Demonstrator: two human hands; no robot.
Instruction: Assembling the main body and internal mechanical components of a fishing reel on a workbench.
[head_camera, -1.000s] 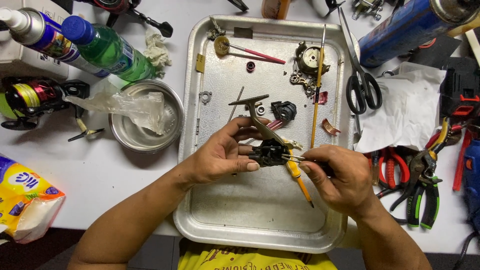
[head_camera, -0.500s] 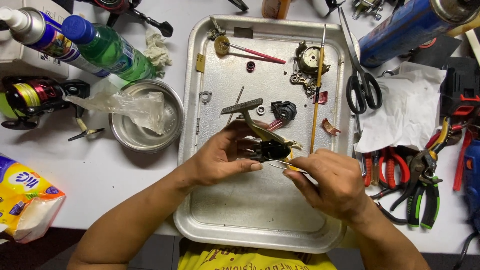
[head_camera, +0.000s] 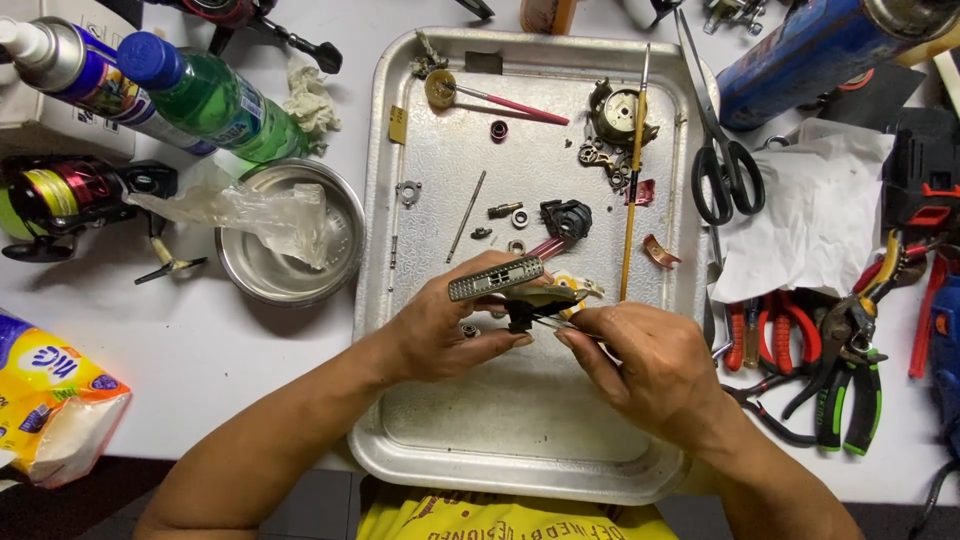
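My left hand (head_camera: 440, 325) is closed around a small reel part (head_camera: 520, 295), a dark piece with a flat grey handle sticking out toward the left, and I hold it just above the middle of the metal tray (head_camera: 520, 440). My right hand (head_camera: 650, 365) is pinched shut on a thin metal tool (head_camera: 548, 322) whose tip touches the underside of that part. The two hands almost meet, fingertips close together.

Loose bits lie on the tray beyond my hands: a black cap (head_camera: 566, 217), small washers, a thin pin (head_camera: 466, 216), a gear housing (head_camera: 618, 115) and a long brush (head_camera: 634, 160) lying lengthwise. Black-handled scissors (head_camera: 722, 150) rest on the tray's right rim. On the bench to the left sit a steel bowl (head_camera: 290, 240) with a clear plastic bag in it, a green bottle (head_camera: 205, 95) on its side and a spray can (head_camera: 90, 65). To the right lie red and green pliers (head_camera: 820, 350).
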